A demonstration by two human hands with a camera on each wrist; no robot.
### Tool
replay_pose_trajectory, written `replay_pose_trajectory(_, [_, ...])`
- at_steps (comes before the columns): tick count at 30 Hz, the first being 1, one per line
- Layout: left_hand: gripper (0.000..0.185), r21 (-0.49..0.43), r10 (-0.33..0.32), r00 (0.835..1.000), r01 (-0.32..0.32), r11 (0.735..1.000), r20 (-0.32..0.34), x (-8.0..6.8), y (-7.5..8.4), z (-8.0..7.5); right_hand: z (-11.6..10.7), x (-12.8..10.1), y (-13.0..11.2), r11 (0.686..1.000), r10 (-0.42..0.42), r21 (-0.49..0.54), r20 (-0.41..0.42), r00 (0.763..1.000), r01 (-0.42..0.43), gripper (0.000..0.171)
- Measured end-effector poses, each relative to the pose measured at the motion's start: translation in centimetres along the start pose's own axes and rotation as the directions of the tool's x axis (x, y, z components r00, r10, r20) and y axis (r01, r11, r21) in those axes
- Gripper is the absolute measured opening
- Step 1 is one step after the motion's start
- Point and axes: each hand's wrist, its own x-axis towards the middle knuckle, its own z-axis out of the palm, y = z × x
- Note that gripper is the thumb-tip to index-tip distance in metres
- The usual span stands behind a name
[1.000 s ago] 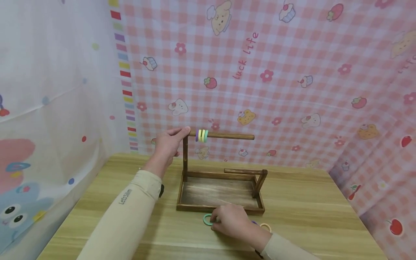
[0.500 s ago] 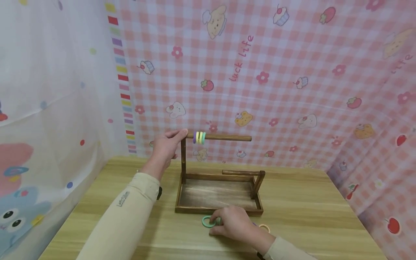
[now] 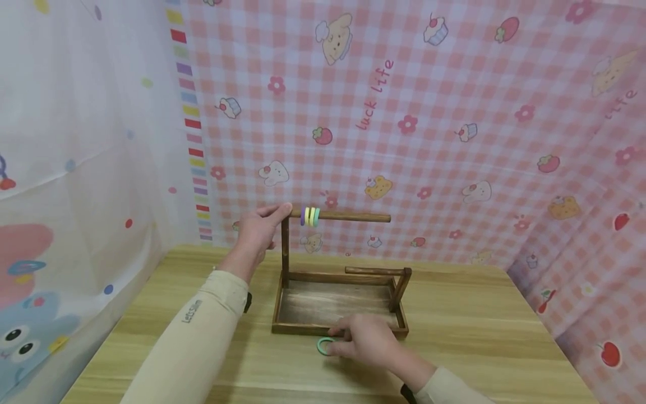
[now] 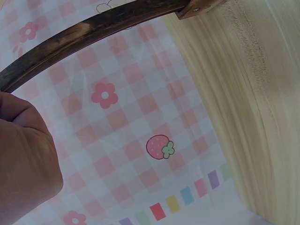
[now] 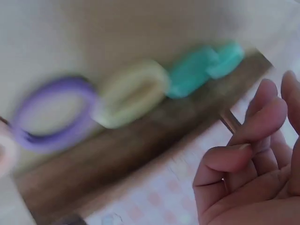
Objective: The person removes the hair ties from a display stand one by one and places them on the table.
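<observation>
My left hand (image 3: 258,230) grips the upper left corner of a dark wooden stand (image 3: 285,247), thumb over the top of its post. The left wrist view shows part of this hand (image 4: 28,159) beside the post (image 4: 89,33). A purple, two yellow and a green ring (image 3: 315,217) hang together on the upper rod (image 3: 358,216). My right hand (image 3: 370,342) is low at the tray's front edge, thumb overlapping a green ring (image 3: 321,347). In the right wrist view its fingers are bent with nothing between them, beside blurred green (image 5: 192,72), yellow (image 5: 133,96) and purple (image 5: 56,115) rings.
The stand's tray (image 3: 303,327) rests on a wood-grain table (image 3: 464,325). A shorter, lower rod (image 3: 370,271) points left from the post on its right. Pink checked cloth (image 3: 444,157) hangs behind and to the right, white printed cloth (image 3: 101,168) at the left.
The right hand has shifted slightly right and up from the green ring, and its fingers have lifted. It now covers the orange ring seen earlier. The left hand keeps its grip.
</observation>
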Motion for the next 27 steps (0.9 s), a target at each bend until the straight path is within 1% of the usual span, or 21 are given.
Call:
replay_pose_trajectory(2, [0.053, 0.005, 0.004, 1.0, -0.004, 1.0, 0.0, 0.0, 0.0, 0.0, -1.2, 0.8, -0.7, 0.995, 0.02, 0.095, -0.059, 0.998, -0.014, 0.03])
replay_pose_trajectory(3, [0.054, 0.004, 0.008, 1.0, -0.008, 1.0, 0.001, 0.0, 0.0, 0.0, -1.8, 1.3, -1.2, 0.99, 0.034, 0.139, -0.104, 0.994, -0.019, 0.029])
replay_pose_trajectory(4, [0.054, 0.001, 0.012, 1.0, -0.012, 1.0, 0.003, 0.0, 0.0, 0.0, -2.5, 1.9, -1.7, 0.984, 0.05, 0.176, -0.159, 0.986, -0.021, 0.027])
replay_pose_trajectory(5, [0.054, -0.001, 0.017, 1.0, -0.017, 1.0, 0.003, 0.1, -0.1, -0.1, -3.1, 2.5, -2.1, 0.977, 0.067, 0.211, -0.223, 0.972, -0.019, 0.026])
replay_pose_trajectory(7, [0.053, -0.008, 0.027, 1.0, -0.027, 1.0, 0.002, 0.1, -0.1, -0.1, -4.2, 4.1, -3.0, 0.952, 0.125, 0.305, -0.334, 0.934, -0.019, 0.026])
replay_pose_trajectory(9, [0.053, -0.012, 0.034, 0.999, -0.034, 0.999, 0.005, 0.1, -0.2, -0.1, -5.0, 5.8, -3.7, 0.928, 0.173, 0.373, -0.426, 0.888, -0.002, 0.028])
replay_pose_trajectory(11, [0.054, -0.01, 0.037, 0.999, -0.037, 0.999, 0.009, 0.1, -0.2, -0.1, -5.4, 7.4, -4.3, 0.898, 0.218, 0.439, -0.481, 0.849, 0.019, 0.032])
replay_pose_trajectory(12, [0.054, -0.011, 0.038, 0.999, -0.037, 0.999, 0.012, 0.0, -0.2, -0.1, -5.5, 8.1, -4.5, 0.885, 0.231, 0.465, -0.496, 0.837, 0.031, 0.033])
replay_pose_trajectory(14, [0.055, -0.011, 0.041, 0.999, -0.041, 0.999, 0.018, 0.0, -0.3, -0.1, -5.5, 9.4, -4.8, 0.862, 0.253, 0.505, -0.508, 0.823, 0.047, 0.037])
replay_pose_trajectory(16, [0.055, -0.013, 0.042, 0.999, -0.042, 0.999, 0.018, 0.1, -0.4, 0.0, -5.4, 10.4, -5.1, 0.835, 0.279, 0.548, -0.504, 0.817, 0.052, 0.04])
replay_pose_trajectory(19, [0.053, -0.021, 0.043, 0.999, -0.043, 0.999, 0.016, 0.1, -0.5, 0.1, -5.1, 11.3, -5.2, 0.805, 0.312, 0.591, -0.497, 0.81, 0.052, 0.041])
replay_pose_trajectory(23, [0.051, -0.028, 0.046, 0.999, -0.045, 0.999, 0.018, 0.2, -0.5, 0.1, -4.9, 11.9, -5.1, 0.792, 0.335, 0.608, -0.503, 0.797, 0.05, 0.038])
replay_pose_trajectory(25, [0.051, -0.023, 0.046, 0.999, -0.046, 0.999, 0.017, 0.2, -0.5, 0.0, -5.0, 12.1, -5.0, 0.795, 0.332, 0.605, -0.509, 0.794, 0.055, 0.036])
replay_pose_trajectory(27, [0.051, -0.019, 0.045, 0.999, -0.044, 0.999, 0.017, 0.2, -0.4, -0.1, -5.0, 12.3, -4.9, 0.807, 0.319, 0.588, -0.516, 0.795, 0.058, 0.036])
